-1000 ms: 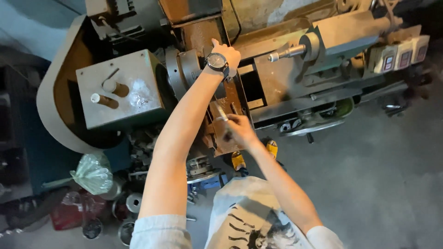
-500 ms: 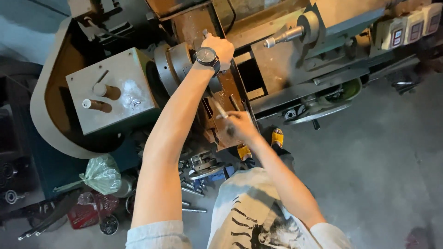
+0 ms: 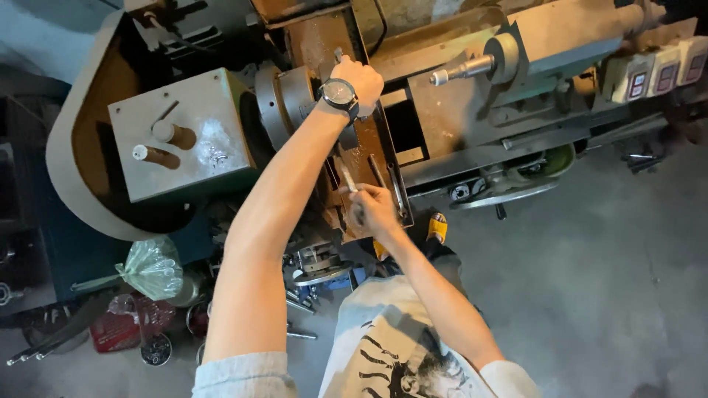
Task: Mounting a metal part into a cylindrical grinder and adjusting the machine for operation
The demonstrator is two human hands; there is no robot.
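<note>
I look down on an old lathe (image 3: 457, 125). My left hand (image 3: 359, 79), with a wristwatch (image 3: 340, 96) on the wrist, is stretched out and clenched around a small metal part just beside the round chuck (image 3: 284, 103); a short metal tip shows above the fist. Closer to my body, my right hand (image 3: 374, 211) pinches a thin metal rod (image 3: 346, 177) over the rusty carriage (image 3: 369, 158). What the fist grips is mostly hidden.
A grey headstock box (image 3: 214, 158) with two levers sits to the left. The tailstock (image 3: 531, 51) with its pointed centre lies to the right, with sockets (image 3: 664, 74) beyond. A green plastic bag (image 3: 151, 269), a red basket (image 3: 122, 324) and loose metal parts (image 3: 317, 265) lie on the concrete floor.
My left hand had a finger stretched out; it has closed into a fist by the chuck. My right hand keeps the rod in about the same place. My view shifted slightly.
</note>
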